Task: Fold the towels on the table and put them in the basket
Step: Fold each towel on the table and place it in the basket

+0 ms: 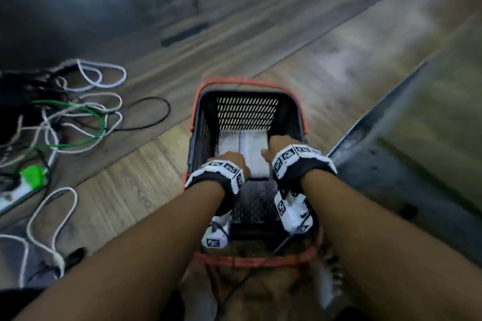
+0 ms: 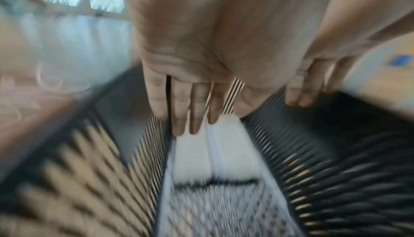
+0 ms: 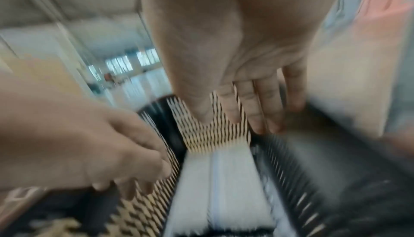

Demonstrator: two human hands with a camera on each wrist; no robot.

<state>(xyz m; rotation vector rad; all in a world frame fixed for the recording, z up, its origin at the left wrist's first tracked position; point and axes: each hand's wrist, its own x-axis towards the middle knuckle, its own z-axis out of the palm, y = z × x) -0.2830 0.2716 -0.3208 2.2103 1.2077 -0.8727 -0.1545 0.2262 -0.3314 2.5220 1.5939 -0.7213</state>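
Observation:
A black mesh basket (image 1: 234, 84) with an orange rim stands on the wooden floor. A folded white towel (image 1: 251, 154) lies flat on its bottom, against the far wall. Both hands reach down inside the basket, just over the towel. My left hand (image 1: 232, 158) is at the towel's left side, and in the left wrist view the left hand (image 2: 195, 123) shows straight fingers over the towel (image 2: 192, 155), holding nothing. My right hand (image 1: 277, 144) is at the towel's right side. In the right wrist view the right hand (image 3: 246, 120) is also straight-fingered and empty above the towel (image 3: 224, 178). Blur hides whether any fingertip touches the cloth.
Loose white, black and green cables (image 1: 78, 117) and a power strip (image 1: 23, 185) with a green plug lie on the floor at the left. A grey metal edge (image 1: 386, 122) runs diagonally at the right. A black stand foot (image 1: 185, 33) is further back.

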